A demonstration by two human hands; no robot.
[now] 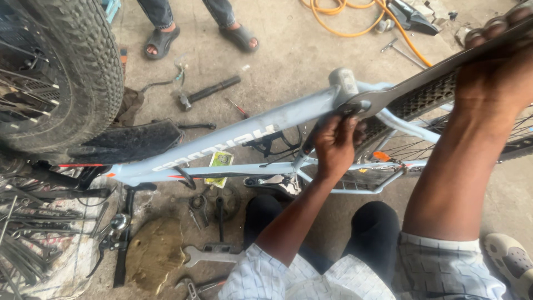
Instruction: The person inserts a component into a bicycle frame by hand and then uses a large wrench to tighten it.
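A light grey bicycle frame lies upside down across the view. A long flat metal wrench has its jaw on the frame's bottom bracket shell. My left hand grips the frame tube just below that shell. My right hand is closed around the wrench's handle at the upper right. A knobby rear tyre sits behind the wrench. My knees in dark trousers are below.
A big knobby tyre fills the upper left. Loose tools lie on the concrete: a hammer, a spanner, pliers, spokes. Another person's sandalled feet stand at the top. An orange hose coils at the upper right.
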